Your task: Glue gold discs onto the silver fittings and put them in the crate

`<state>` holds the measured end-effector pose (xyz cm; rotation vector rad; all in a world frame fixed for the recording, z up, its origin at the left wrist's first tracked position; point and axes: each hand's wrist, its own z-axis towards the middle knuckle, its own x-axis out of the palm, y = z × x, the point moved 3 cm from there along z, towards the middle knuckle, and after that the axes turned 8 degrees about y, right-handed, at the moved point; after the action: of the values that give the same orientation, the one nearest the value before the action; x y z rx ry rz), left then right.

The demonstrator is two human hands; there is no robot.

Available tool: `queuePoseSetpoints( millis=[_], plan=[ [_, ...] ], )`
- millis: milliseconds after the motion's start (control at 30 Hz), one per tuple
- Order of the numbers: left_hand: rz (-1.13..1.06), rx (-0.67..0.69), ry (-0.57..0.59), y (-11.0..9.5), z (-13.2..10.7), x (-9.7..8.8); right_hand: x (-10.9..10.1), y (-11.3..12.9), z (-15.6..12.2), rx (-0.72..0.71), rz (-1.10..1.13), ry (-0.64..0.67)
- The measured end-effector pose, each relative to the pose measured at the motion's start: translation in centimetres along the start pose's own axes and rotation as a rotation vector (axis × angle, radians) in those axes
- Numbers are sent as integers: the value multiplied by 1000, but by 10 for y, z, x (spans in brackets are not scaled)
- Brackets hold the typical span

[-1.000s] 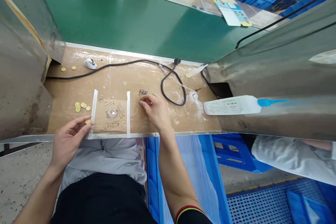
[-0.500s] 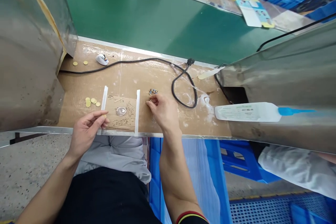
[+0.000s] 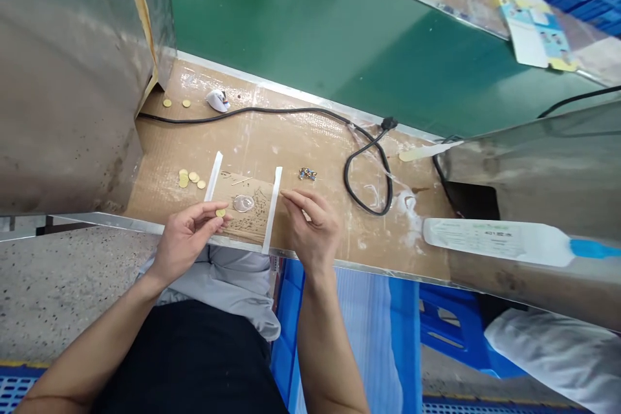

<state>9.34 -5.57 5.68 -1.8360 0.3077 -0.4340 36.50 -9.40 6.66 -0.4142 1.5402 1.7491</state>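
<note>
My left hand (image 3: 187, 236) pinches a small round gold disc (image 3: 220, 213) between thumb and fingertips, over the left edge of a taped cardboard pad (image 3: 247, 229). On that pad sit a small clear round dish (image 3: 243, 203) and a thin stick (image 3: 242, 181). My right hand (image 3: 313, 229) is closed in a pinch just right of the pad's right white tape strip (image 3: 272, 210); whatever its fingertips hold is too small to make out. Beyond it lies a little cluster of shiny beads (image 3: 308, 173). Several more gold discs (image 3: 193, 177) rest left of the pad.
A black cable (image 3: 291, 110) loops across the cardboard-covered bench (image 3: 330, 142). At right lies a white bottle with a blue nozzle (image 3: 499, 240). Metal walls (image 3: 72, 90) stand on both sides, a green panel (image 3: 310, 39) behind. Another person's sleeve (image 3: 548, 349) shows at lower right.
My right hand has drawn back from the bead cluster toward the pad, fingers pinched. The left hand keeps its gold disc, now turned more into view. The camera view has shifted.
</note>
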Motion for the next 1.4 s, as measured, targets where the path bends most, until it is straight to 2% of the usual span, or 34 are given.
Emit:
queuePoseSetpoints(
  millis=[233,367,533,667,867,1033,1233,1400],
  plan=[
    [57,25,21,0,-1,1,8,-2,-2,19,-42,125],
    [16,11,31,0,0,3,8,-3,-4,33,58,64],
    [68,21,40,-2,0,4,12,11,-11,54,224,-25],
    [119,40,46,-1,-1,3,19,21,-16,7,311,-48],
    [114,58,41,3,-1,2,23,33,-16,-127,239,-37],
    [110,56,43,2,0,2,25,38,-17,-158,213,-53],
    [119,64,45,0,1,2,26,41,-17,-269,113,-55],
    [152,85,44,-6,1,3,26,41,-17,-289,85,-55]
  ],
)
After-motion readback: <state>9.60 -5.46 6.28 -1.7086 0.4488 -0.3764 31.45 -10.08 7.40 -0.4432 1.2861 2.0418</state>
